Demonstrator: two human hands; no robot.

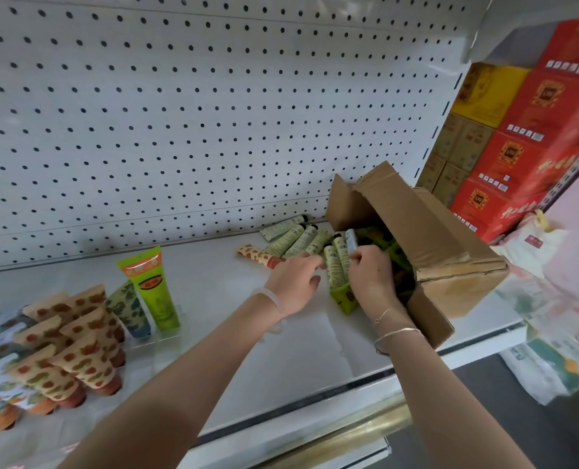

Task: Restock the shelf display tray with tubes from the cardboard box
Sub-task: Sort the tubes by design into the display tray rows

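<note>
While your right hand (371, 275) grips pale-green, dark-capped tubes (336, 262) at the cardboard box (450, 252) mouth | caps toward shelf (230, 316) back edge, long axis front-to-back | left hand (294, 282) fingers relaxed

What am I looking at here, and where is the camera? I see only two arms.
There is no machine: a person works bare-handed, filmed by one camera on their head, looking down. On the white shelf a cardboard box lies tipped at the right; loose tubes lie beside it by the back wall. At the left, patterned tubes stand in a clear tray. The right hand grips a few green tubes at the box's mouth; the left hand reaches in beside them, holding nothing.
</note>
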